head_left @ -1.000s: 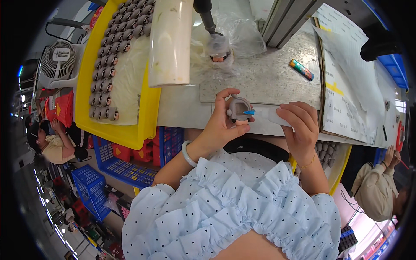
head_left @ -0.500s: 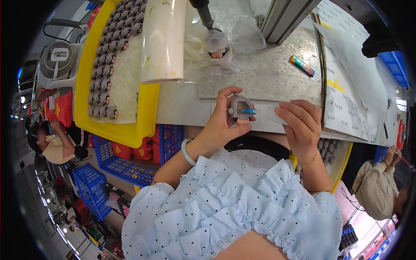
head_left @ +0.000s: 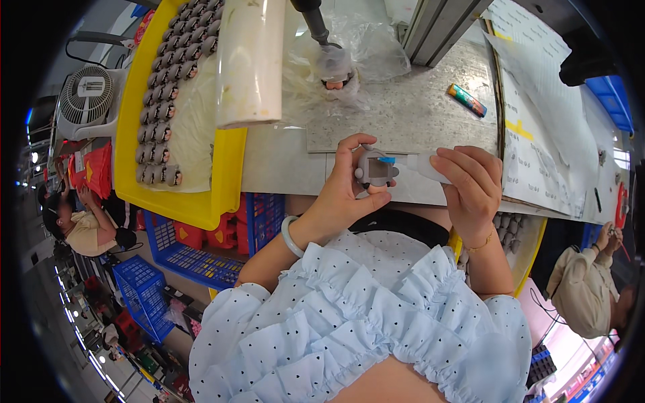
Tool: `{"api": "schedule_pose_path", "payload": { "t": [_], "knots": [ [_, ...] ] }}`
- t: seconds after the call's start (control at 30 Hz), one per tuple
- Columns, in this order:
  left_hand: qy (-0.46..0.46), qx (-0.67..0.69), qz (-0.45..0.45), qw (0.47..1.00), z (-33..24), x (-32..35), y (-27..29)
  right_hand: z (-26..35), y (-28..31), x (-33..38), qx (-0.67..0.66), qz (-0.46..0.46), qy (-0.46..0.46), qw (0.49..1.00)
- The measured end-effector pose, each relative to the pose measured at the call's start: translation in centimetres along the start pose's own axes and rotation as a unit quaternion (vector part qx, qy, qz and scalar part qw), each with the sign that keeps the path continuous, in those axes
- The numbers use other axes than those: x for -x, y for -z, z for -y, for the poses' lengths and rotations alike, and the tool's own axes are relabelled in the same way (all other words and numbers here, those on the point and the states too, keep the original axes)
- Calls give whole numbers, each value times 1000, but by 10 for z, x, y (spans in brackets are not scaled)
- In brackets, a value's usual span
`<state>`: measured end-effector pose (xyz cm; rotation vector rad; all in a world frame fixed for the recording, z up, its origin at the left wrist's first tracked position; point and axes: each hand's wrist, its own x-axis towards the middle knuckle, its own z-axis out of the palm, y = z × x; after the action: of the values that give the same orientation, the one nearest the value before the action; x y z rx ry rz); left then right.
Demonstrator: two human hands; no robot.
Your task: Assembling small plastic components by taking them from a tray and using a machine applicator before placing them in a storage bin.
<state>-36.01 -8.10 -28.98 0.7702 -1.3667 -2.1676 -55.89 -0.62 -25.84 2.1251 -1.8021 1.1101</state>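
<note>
My left hand (head_left: 351,176) is closed around a small grey rounded toy head (head_left: 376,176), which has a square opening facing up. In my right hand (head_left: 470,185) I grip a whitish translucent squeeze bottle (head_left: 431,166). Its narrow blue tip (head_left: 387,160) lies at the upper edge of the toy head's opening; I cannot tell whether it touches. Farther off on the bench, another small figure (head_left: 336,79) with a face sits under a clear plastic wrap, below a dark rod.
At left stands a yellow tray (head_left: 228,168) with rows of grey toy heads (head_left: 156,131). A thick pale cylinder (head_left: 250,64) hangs over it. A green-and-orange tube (head_left: 467,100) lies on the metal plate (head_left: 403,124). Two people (head_left: 584,295) sit nearby, one each side.
My right hand has moved slightly up, carrying the blue tip from the middle of the opening to its upper edge. My left hand and the toy head stay nearly still.
</note>
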Motion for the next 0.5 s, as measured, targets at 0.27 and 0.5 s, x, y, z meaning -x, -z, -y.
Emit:
{"api": "schedule_pose_path", "payload": {
  "t": [0.27, 0.5],
  "knots": [
    [-23, -18, 7, 1000, 2, 0, 2, -1, 3, 2, 13, -9, -11, 1000],
    [-51, -35, -22, 998, 4, 0, 3, -11, 1, 8, -90, 0, -102, 991]
  ]
}}
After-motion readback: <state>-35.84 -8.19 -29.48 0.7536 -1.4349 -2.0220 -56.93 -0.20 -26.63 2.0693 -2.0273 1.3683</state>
